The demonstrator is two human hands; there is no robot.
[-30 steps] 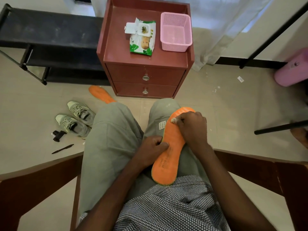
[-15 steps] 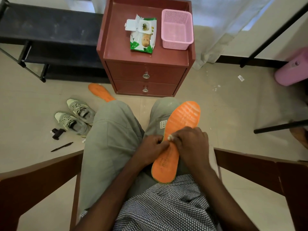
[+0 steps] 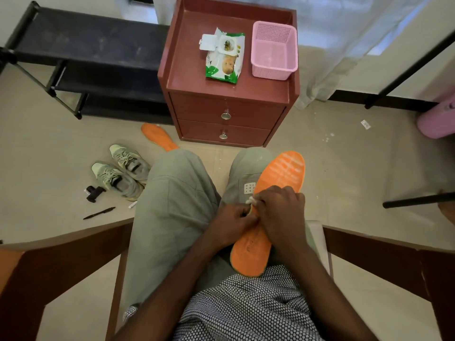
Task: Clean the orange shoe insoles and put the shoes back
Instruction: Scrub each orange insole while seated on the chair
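An orange insole [image 3: 280,173] lies lengthwise on my right thigh, toe end pointing away. My left hand [image 3: 231,223] pinches its left edge at the middle. My right hand [image 3: 280,212] presses a small white wipe [image 3: 251,200] onto the insole's middle, covering that part. A second orange insole [image 3: 157,136] lies on the floor beside the nightstand. Two grey-green shoes [image 3: 120,171] stand side by side on the floor to my left.
A red-brown nightstand [image 3: 229,104] ahead carries a green wipes pack [image 3: 225,56] with its lid open and a pink basket [image 3: 273,51]. A black shoe rack [image 3: 81,60] stands at left. A pen [image 3: 98,213] and a small dark object [image 3: 93,193] lie near the shoes. Wooden chair arms flank me.
My right hand slid with the wipe from the insole's toe end down to its middle, leaving the toe area uncovered. My left hand stayed on the insole's left edge.
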